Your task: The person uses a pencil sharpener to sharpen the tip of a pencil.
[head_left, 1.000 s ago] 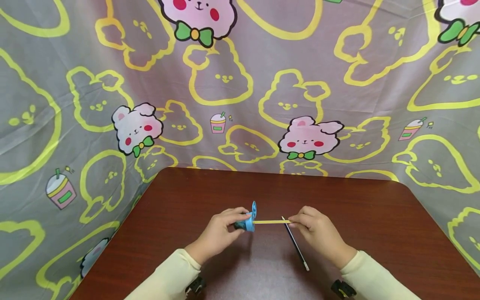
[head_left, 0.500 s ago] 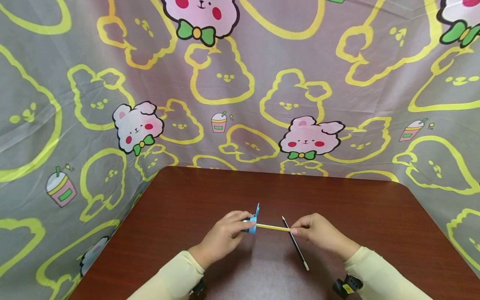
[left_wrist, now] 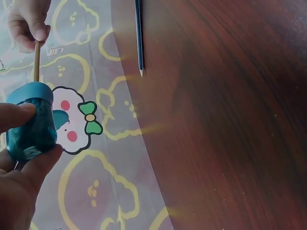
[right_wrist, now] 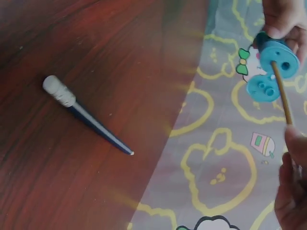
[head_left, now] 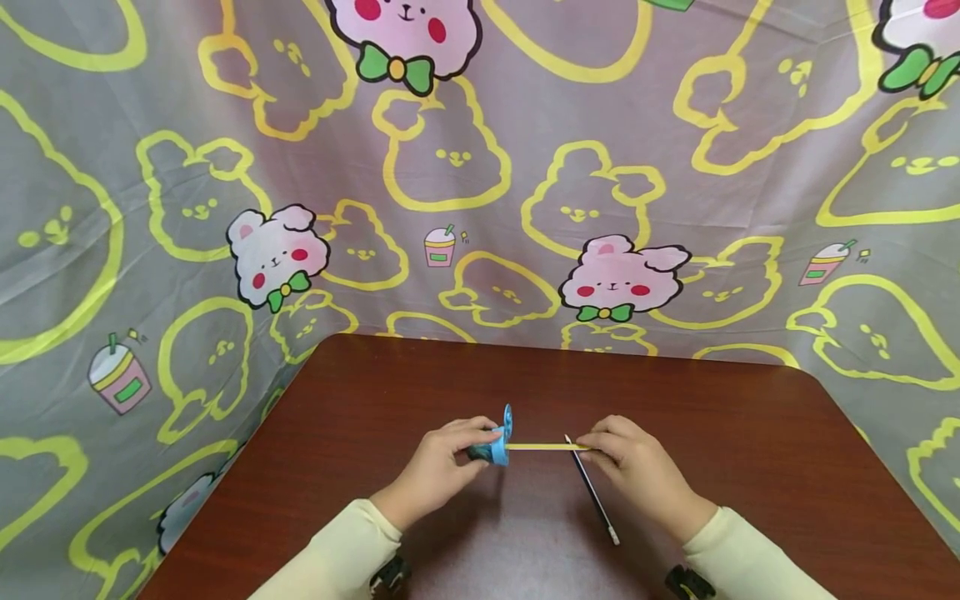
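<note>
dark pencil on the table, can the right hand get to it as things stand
Probably not right away: the right hand pinches the yellow pencil and would likely need to let go first, though the dark pencil lies close by, its eraser end uncovered.

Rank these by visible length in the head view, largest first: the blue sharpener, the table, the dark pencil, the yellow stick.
Largest to smallest by visible length:
1. table
2. dark pencil
3. yellow stick, both ends hidden
4. blue sharpener, partly covered by the left hand
</note>
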Available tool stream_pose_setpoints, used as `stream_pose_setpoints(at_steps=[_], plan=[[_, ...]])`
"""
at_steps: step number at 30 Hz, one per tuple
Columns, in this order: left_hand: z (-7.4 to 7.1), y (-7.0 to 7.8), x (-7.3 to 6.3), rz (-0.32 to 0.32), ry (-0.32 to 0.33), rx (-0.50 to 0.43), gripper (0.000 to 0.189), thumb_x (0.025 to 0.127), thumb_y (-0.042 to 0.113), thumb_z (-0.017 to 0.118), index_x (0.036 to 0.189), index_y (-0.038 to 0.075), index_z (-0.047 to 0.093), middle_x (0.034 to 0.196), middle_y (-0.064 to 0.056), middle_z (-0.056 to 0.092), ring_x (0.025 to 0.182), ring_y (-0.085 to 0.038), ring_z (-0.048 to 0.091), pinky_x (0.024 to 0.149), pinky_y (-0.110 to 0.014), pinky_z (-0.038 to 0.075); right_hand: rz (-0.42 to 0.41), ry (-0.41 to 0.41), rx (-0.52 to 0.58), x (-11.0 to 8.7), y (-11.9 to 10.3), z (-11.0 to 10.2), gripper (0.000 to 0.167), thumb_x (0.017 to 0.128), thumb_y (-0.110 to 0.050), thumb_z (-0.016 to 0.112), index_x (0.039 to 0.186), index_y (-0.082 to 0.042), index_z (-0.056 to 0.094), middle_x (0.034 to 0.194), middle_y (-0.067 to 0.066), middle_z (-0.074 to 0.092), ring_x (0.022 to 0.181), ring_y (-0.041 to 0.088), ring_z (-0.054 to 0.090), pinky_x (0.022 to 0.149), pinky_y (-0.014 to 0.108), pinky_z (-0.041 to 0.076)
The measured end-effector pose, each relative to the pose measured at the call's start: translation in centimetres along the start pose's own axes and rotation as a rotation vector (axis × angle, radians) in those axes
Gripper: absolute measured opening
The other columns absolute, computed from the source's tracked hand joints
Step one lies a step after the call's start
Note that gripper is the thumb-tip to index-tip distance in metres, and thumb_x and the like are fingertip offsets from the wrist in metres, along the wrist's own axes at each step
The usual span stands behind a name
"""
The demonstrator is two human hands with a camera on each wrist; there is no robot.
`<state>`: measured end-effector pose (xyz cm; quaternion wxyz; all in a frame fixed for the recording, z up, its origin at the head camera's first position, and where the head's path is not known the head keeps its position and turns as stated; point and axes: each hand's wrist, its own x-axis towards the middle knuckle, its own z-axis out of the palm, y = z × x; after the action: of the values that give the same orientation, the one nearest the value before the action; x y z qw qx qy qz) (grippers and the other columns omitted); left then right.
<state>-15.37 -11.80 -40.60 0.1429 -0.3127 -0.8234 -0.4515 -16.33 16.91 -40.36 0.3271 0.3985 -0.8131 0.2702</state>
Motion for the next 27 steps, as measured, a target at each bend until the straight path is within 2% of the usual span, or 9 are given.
stream_pose_setpoints(at_steps=[3,5,7,12,15,18,21,25,27], plan=[[0.0,0.1,-0.1,-0.016,-0.013,0.011,0.043,0.074,-0.011,0.073,0.114,0.003,0.071,0.117,-0.012,0.067,0.103,-0.021,0.061,0.065,-0.024,0.053,-0.029,0.029,-0.021,0.1,-0.3,0.3,0.010,0.077,-0.007,0.078,0.086,-0.007,0.074,0.082,-0.005,0.058,0.073,0.008,0.054,0.064,0.015,0.045],[0.0,0.2,-0.2,0.019,-0.021,0.049,0.042,0.074,-0.011,0.074,0.115,0.003,0.071,0.117,-0.011,0.066,0.104,-0.022,0.061,0.064,-0.021,0.052,0.034,0.001,0.001,0.2,-0.5,0.3,0.011,0.075,-0.002,0.079,0.083,-0.008,0.074,0.079,-0.007,0.057,0.070,0.004,0.054,0.060,0.013,0.044],[0.0,0.1,-0.2,0.098,-0.024,0.122,0.043,0.074,-0.012,0.074,0.114,0.002,0.071,0.117,-0.009,0.067,0.106,-0.024,0.060,0.065,-0.019,0.051,0.142,-0.067,0.057,0.4,-0.7,0.1,0.018,0.069,0.003,0.081,0.081,-0.009,0.074,0.076,-0.009,0.058,0.068,0.002,0.054,0.058,0.014,0.044],[0.1,-0.1,-0.4,0.339,0.002,0.287,0.046,0.069,-0.017,0.074,0.110,0.003,0.072,0.116,-0.008,0.067,0.110,-0.025,0.060,0.083,-0.019,0.051,0.506,-0.362,0.278,1.1,-0.5,-0.8,0.001,0.081,-0.006,0.074,0.082,-0.006,0.075,0.075,-0.004,0.066,0.063,0.002,0.053,0.055,0.022,0.046],[0.2,-0.2,-0.3,0.396,0.017,0.310,0.046,0.068,-0.018,0.073,0.109,0.003,0.073,0.114,-0.008,0.067,0.109,-0.024,0.060,0.089,-0.021,0.050,0.614,-0.458,0.322,1.4,-0.1,-1.2,0.007,0.086,-0.010,0.070,0.085,-0.005,0.074,0.077,-0.002,0.068,0.065,0.003,0.052,0.057,0.023,0.046],[0.1,-0.1,-0.1,0.359,0.013,0.298,0.045,0.070,-0.015,0.074,0.110,0.004,0.073,0.115,-0.008,0.067,0.109,-0.024,0.060,0.085,-0.020,0.051,0.580,-0.427,0.260,1.2,0.0,-1.1,0.006,0.086,-0.012,0.071,0.089,-0.008,0.075,0.082,-0.005,0.067,0.071,0.003,0.056,0.062,0.023,0.049],[0.1,0.1,-0.1,0.268,-0.016,0.252,0.043,0.072,-0.013,0.074,0.112,0.004,0.072,0.117,-0.008,0.067,0.110,-0.025,0.060,0.076,-0.018,0.052,0.491,-0.341,0.170,0.8,-0.3,-0.8,0.014,0.082,-0.012,0.075,0.096,-0.009,0.075,0.089,-0.009,0.064,0.077,0.003,0.057,0.065,0.023,0.050],[0.1,0.2,0.0,0.106,-0.040,0.131,0.041,0.075,-0.011,0.074,0.113,0.003,0.071,0.118,-0.008,0.066,0.107,-0.025,0.061,0.066,-0.021,0.054,0.246,-0.184,0.031,0.2,-0.3,-0.5,0.029,0.071,-0.007,0.083,0.099,-0.010,0.074,0.093,-0.007,0.061,0.080,0.007,0.058,0.066,0.021,0.051],[0.0,0.3,0.0,0.033,-0.042,0.066,0.041,0.075,-0.010,0.074,0.114,0.003,0.071,0.118,-0.009,0.066,0.106,-0.024,0.062,0.065,-0.022,0.054,0.093,-0.086,-0.032,0.0,-0.2,-0.3,0.023,0.073,-0.010,0.082,0.094,-0.010,0.074,0.090,-0.006,0.061,0.080,0.009,0.058,0.066,0.020,0.050]])
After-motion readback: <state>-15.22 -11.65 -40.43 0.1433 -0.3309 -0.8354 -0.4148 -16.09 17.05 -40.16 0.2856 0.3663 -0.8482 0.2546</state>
